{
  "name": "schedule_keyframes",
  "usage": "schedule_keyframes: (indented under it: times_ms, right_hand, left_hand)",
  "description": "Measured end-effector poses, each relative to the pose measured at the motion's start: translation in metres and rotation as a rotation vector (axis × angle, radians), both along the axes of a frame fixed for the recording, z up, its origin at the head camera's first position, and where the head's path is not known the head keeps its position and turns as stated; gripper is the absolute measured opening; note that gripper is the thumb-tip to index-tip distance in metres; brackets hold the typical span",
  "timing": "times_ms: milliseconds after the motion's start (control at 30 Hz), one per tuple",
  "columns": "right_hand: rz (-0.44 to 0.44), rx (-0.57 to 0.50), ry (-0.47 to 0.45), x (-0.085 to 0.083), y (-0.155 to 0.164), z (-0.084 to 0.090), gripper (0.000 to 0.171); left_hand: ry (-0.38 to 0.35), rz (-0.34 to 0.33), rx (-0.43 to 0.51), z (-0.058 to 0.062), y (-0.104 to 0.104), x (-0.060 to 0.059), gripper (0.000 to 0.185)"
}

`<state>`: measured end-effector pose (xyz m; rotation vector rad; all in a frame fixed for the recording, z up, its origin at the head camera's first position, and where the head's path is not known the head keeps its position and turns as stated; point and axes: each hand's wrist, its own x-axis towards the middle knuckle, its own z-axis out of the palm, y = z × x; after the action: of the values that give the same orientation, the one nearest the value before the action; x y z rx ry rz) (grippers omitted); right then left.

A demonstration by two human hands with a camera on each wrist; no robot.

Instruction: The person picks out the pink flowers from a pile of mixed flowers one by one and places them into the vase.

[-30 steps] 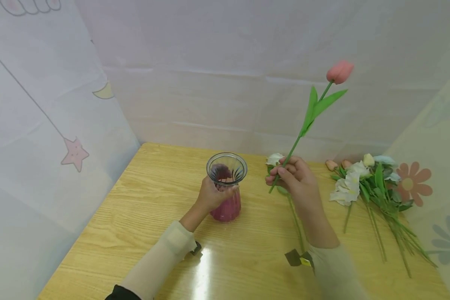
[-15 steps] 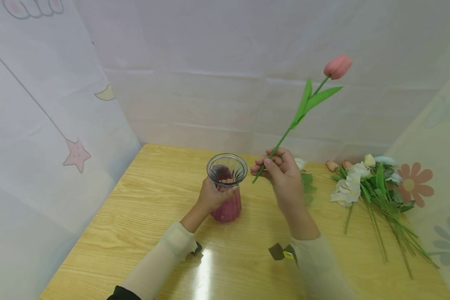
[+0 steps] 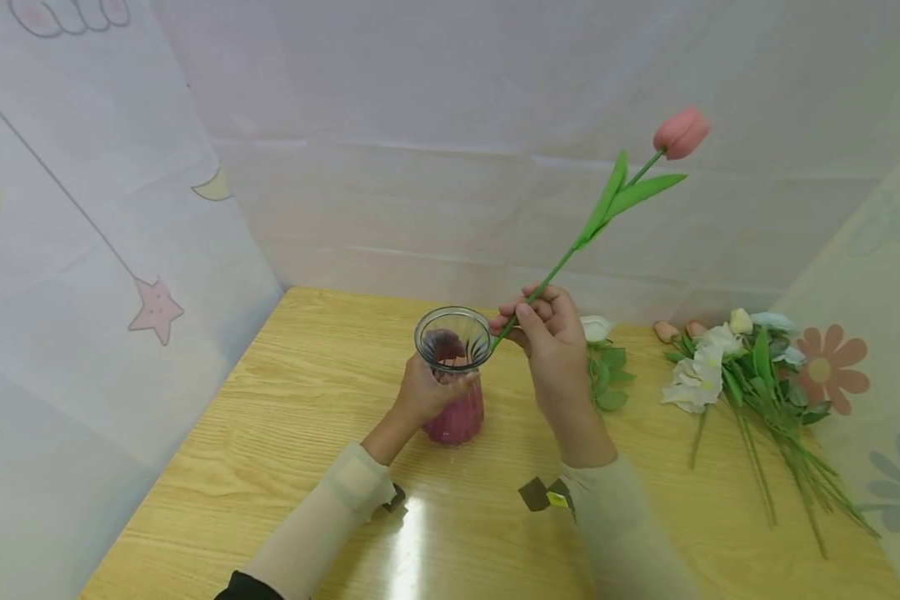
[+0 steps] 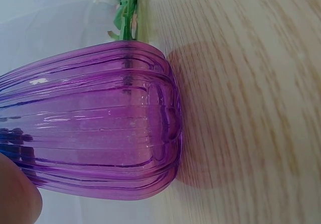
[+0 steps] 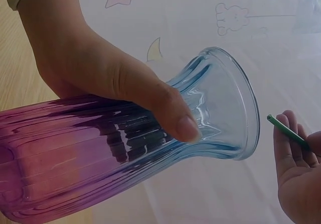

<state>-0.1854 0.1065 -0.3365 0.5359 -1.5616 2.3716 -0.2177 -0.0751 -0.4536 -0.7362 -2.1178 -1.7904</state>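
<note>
Left hand [image 3: 423, 392] is gripping the ribbed glass vase [image 3: 453, 375], pink base, clear flared rim. Right hand [image 3: 543, 333] is pinching a pink tulip [image 3: 681, 132], green stem end at the rim.

Lighting: bright, soft, even. Glare: one white streak on the counter [image 3: 408, 533] near the front edge. Shadows: faint; pink-tinted patch beside the vase [image 4: 100, 138] in the left wrist view. Blur: right sleeve [image 3: 630, 542] smeared; close thumb soft in wrist views.
</note>
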Motion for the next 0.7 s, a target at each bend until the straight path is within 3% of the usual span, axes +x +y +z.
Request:
schedule_keyframes:
  times_ms: [200, 533, 700]
  right_hand:
    - [-0.011, 0.018, 0.019, -0.003, -0.006, -0.003, 0.014]
    - [-0.086, 0.147, 0.056, -0.006, -0.014, -0.011, 0.017]
    - [-0.092, 0.195, 0.098, -0.006, -0.016, -0.012, 0.019]
  left_hand:
    - [-0.023, 0.007, -0.001, 0.001, 0.001, 0.001, 0.055]
    - [-0.028, 0.024, -0.033, 0.003, 0.0, 0.001, 0.053]
    - [-0.002, 0.03, -0.044, 0.002, 0.0, 0.0, 0.052]
